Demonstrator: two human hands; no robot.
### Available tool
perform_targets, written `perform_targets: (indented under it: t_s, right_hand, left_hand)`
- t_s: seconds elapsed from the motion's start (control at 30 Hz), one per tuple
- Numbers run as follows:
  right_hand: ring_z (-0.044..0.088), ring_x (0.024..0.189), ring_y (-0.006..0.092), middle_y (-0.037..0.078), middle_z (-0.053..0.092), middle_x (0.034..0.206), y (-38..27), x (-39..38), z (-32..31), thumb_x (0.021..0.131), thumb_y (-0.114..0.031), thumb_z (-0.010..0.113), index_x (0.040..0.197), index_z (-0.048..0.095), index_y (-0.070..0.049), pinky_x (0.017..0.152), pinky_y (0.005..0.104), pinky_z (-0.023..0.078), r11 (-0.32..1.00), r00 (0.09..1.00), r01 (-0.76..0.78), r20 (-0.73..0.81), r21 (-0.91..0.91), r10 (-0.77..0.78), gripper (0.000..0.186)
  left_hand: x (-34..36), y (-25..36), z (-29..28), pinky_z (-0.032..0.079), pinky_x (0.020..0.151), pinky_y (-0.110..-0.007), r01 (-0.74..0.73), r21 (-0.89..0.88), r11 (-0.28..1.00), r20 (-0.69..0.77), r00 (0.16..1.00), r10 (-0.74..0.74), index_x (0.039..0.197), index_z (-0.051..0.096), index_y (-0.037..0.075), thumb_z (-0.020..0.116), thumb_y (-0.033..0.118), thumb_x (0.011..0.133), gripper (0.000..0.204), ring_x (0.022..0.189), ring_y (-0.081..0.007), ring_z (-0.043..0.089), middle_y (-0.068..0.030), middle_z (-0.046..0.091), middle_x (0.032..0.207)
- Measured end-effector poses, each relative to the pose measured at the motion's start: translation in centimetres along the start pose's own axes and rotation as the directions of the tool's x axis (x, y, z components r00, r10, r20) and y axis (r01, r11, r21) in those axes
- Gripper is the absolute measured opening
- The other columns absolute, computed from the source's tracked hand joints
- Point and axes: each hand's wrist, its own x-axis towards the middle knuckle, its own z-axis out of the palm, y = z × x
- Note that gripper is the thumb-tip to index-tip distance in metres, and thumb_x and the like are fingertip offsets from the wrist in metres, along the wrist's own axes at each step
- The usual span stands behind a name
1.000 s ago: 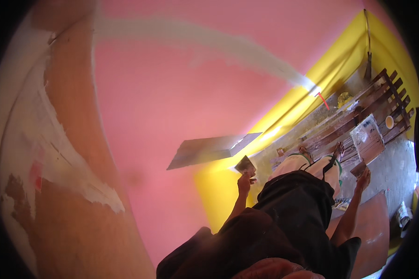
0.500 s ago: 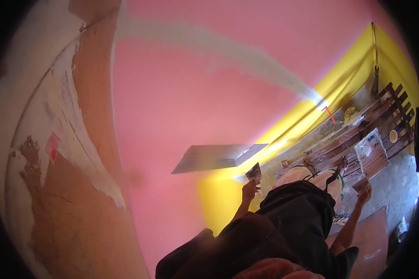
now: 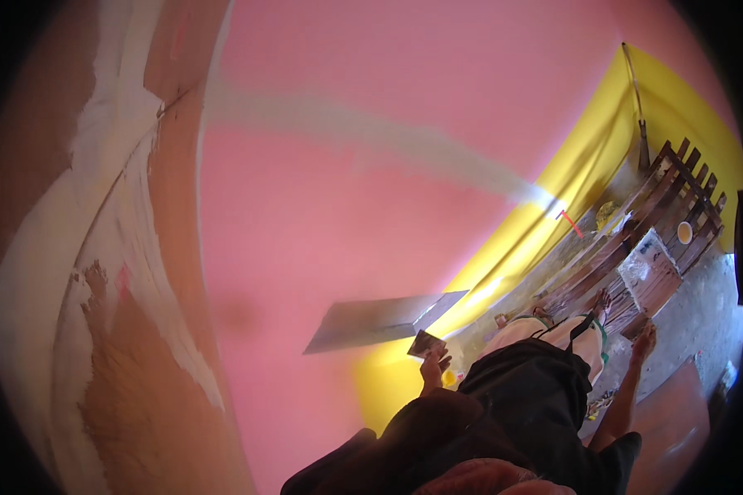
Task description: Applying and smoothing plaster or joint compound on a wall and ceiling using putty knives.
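My left hand [image 3: 434, 368] is raised in front of the wall, fingers closed round a putty knife [image 3: 427, 343] with a wide, dark, flat blade. My right hand [image 3: 645, 340] is lower, at the right, also closed on a flat scraper [image 3: 632, 328] whose blade partly shows. Just beyond that scraper lies a board [image 3: 650, 276] smeared with whitish putty. My feet stand on wooden planks [image 3: 582, 276] below. On the left, brown sheeting [image 3: 153, 396] carries rough bands of white filler [image 3: 115, 198].
The wall is pink [image 3: 322, 223] with a grey filled stripe [image 3: 404, 140] and yellow lower down [image 3: 603, 124]. A grey recess [image 3: 371, 318] opens in it, near my left hand. A slatted wooden frame [image 3: 692, 186], a pale cup [image 3: 684, 232] and a red-handled tool [image 3: 570, 223] are at the right.
My left hand and its putty knife have come lower and slightly left, the blade turning. The view has shifted, showing more brown sheeting. My right hand keeps its scraper near the board.
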Motion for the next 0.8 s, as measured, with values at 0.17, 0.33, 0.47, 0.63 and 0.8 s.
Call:
perform_targets:
  t_s: [0.17, 0.33, 0.47, 0.63, 0.8]
  right_hand:
    - [0.055, 0.066, 0.0223, 0.012, 0.06, 0.083, -2.0, -1.9, 0.3, 0.095, -0.033, 0.043, 0.097, 0.059, 0.001, 0.059, 0.0365, 0.045, 0.993, 0.997, -0.001, -0.071, 0.116, 0.009, 0.038]
    - [0.059, 0.088, 0.0324, 0.02, 0.063, 0.1, -2.0, -2.2, -0.7, 0.096, -0.036, 0.042, 0.106, 0.06, 0.003, 0.078, 0.04, 0.046, 0.972, 0.98, -0.194, 0.066, 0.133, 0.186, 0.044]
    - [0.054, 0.065, 0.0221, 0.012, 0.059, 0.08, -1.7, -3.1, -0.6, 0.095, -0.036, 0.044, 0.094, 0.06, 0.0, 0.056, 0.036, 0.044, 0.984, 0.988, -0.045, -0.138, 0.172, 0.069, 0.039]
    - [0.054, 0.062, 0.0206, 0.011, 0.057, 0.077, -2.7, -4.3, -0.8, 0.094, -0.036, 0.046, 0.092, 0.06, -0.001, 0.05, 0.036, 0.042, 0.963, 0.98, -0.176, -0.051, 0.205, 0.191, 0.037]
    - [0.054, 0.063, 0.0223, 0.012, 0.058, 0.077, -2.7, -4.9, -1.5, 0.094, -0.036, 0.045, 0.092, 0.059, 0.0, 0.057, 0.0372, 0.044, 0.956, 0.974, -0.188, -0.081, 0.227, 0.211, 0.039]
  left_hand:
    - [0.5, 0.6, 0.0, 0.048, 0.076, -0.028, -0.029, -0.051, 0.998, -0.057, 0.998, 0.026, 0.118, 0.061, 0.011, 0.049, 0.033, 0.094, 0.034, 0.083, -0.017, 0.061, -0.0077, 0.063, 0.109]
    - [1.9, 1.5, 1.2, 0.049, 0.066, -0.027, 0.027, -0.046, 0.999, -0.075, 0.997, -0.03, 0.111, 0.063, 0.009, 0.053, 0.034, 0.091, 0.033, 0.068, -0.0151, 0.057, -0.0069, 0.064, 0.097]
    - [3.6, 2.7, 1.7, 0.049, 0.062, -0.027, 0.02, -0.034, 0.999, -0.058, 0.998, -0.022, 0.108, 0.064, 0.007, 0.053, 0.035, 0.092, 0.034, 0.064, -0.0152, 0.059, -0.0073, 0.066, 0.093]
    - [4.6, 4.3, 2.6, 0.049, 0.061, -0.027, -0.078, 0.122, 0.989, 0.026, 0.997, 0.076, 0.106, 0.064, 0.004, 0.051, 0.037, 0.093, 0.038, 0.063, -0.016, 0.061, -0.0084, 0.067, 0.091]
    - [4.6, 4.7, 4.3, 0.048, 0.062, -0.028, -0.266, 0.457, 0.849, 0.259, 0.953, 0.159, 0.104, 0.066, 0.002, 0.048, 0.041, 0.094, 0.043, 0.065, -0.0152, 0.063, -0.0091, 0.07, 0.093]
